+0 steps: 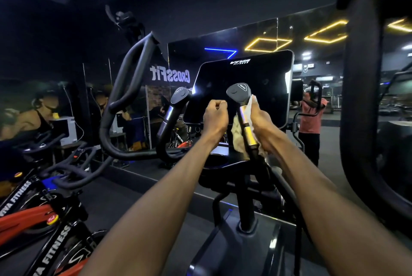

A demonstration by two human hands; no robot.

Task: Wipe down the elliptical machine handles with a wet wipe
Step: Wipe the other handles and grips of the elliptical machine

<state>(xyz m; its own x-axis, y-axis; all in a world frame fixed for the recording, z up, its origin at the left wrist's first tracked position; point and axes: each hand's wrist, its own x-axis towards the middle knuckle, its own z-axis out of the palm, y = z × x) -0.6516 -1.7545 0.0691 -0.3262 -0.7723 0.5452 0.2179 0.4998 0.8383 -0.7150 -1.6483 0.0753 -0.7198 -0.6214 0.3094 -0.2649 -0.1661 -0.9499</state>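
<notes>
The room is dim, nearly black in the upper left of the frame; yellow hexagon lights (268, 44) and a blue strip (220, 50) glow in the mirror at upper right. A white glare (194, 90) flares on the console screen (243, 88); wide-angle distortion bends the frame edges, and the lower left corner is blurred.

The right hand (260, 119) presses a white wet wipe (242, 135) against the right inner handle (244, 117) of the elliptical, below its grey cap. The left hand (215, 115) is closed in a fist just left of that handle, in front of the dark console screen (263, 75). The left inner handle (172, 110) stands apart, untouched.
</notes>
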